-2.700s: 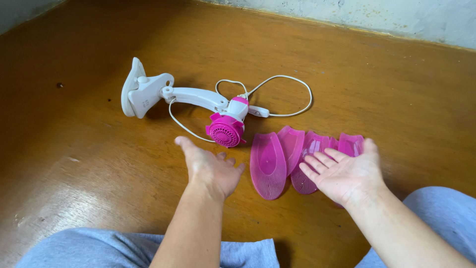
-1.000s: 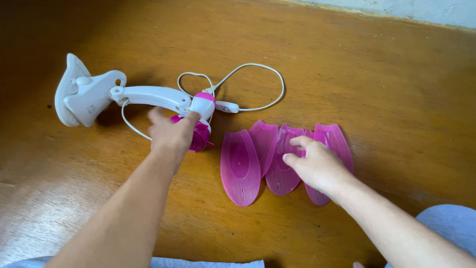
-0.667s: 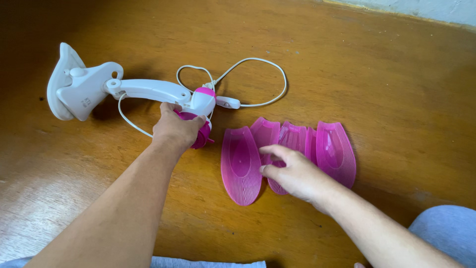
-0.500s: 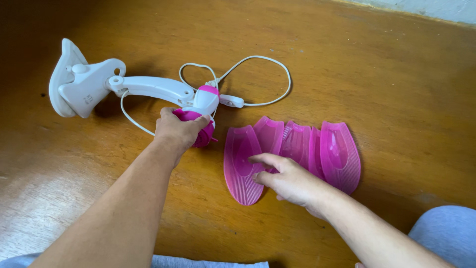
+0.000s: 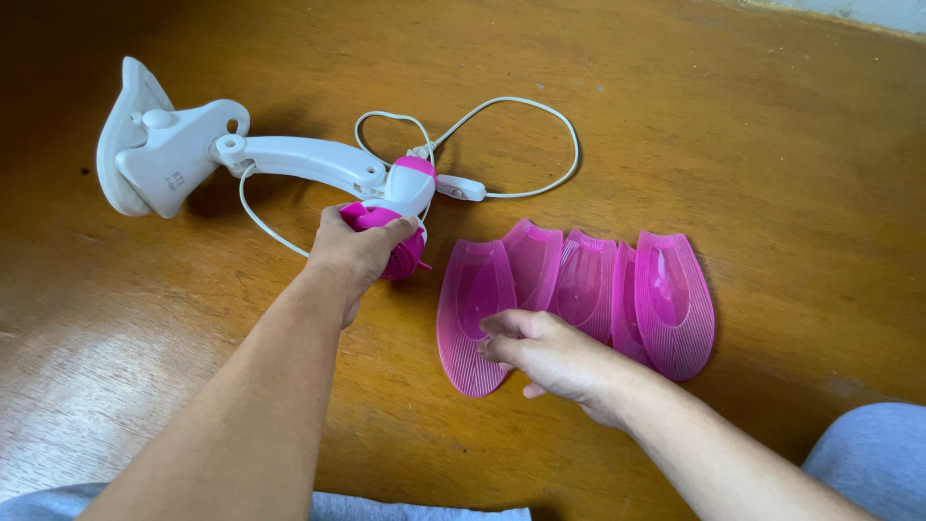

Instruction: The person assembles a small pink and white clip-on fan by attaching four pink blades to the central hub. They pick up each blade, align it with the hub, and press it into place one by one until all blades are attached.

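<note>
A person's left hand [image 5: 359, 253] grips the pink motor head [image 5: 395, 253] of a white clip-on fan [image 5: 289, 164], while the right hand [image 5: 540, 352] pinches the leftmost of 4 pink blades [image 5: 473, 314] fanned across a glossy orange-brown floor [image 5: 723, 145]; lifting that blade free appears next.

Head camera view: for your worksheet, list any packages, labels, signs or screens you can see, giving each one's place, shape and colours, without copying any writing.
Small printed mark: on the side of the white clamp base, far left of the wooden floor; a tiny dark patch on white plastic, too small to make out.
No packages, signs or screens are in view.
</note>
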